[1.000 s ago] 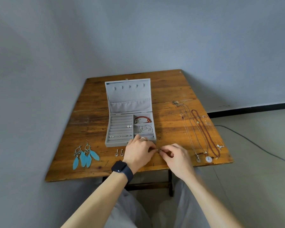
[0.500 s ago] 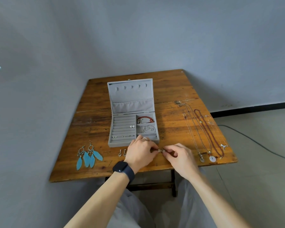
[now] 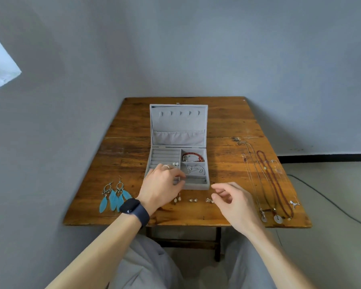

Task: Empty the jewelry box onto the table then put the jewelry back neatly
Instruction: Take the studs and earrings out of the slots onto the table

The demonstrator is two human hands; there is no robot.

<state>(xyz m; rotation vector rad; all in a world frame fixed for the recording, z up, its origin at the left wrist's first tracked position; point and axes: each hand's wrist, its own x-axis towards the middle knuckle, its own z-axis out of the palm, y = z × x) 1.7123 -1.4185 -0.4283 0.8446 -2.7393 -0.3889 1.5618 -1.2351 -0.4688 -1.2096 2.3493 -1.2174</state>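
3 earring pairs lie in a row just left of your empty, loosely curled right hand; left hand curls over the jewelry box front, grip unclear.

The wooden table in front of me carries the open grey jewelry box near its middle. Left of the box, nearer my edge, lie two blue feather earrings. Just in front of the box sit small earrings in a loose row. Well right of the box, silver chain necklaces and a red bead necklace lie stretched side by side.
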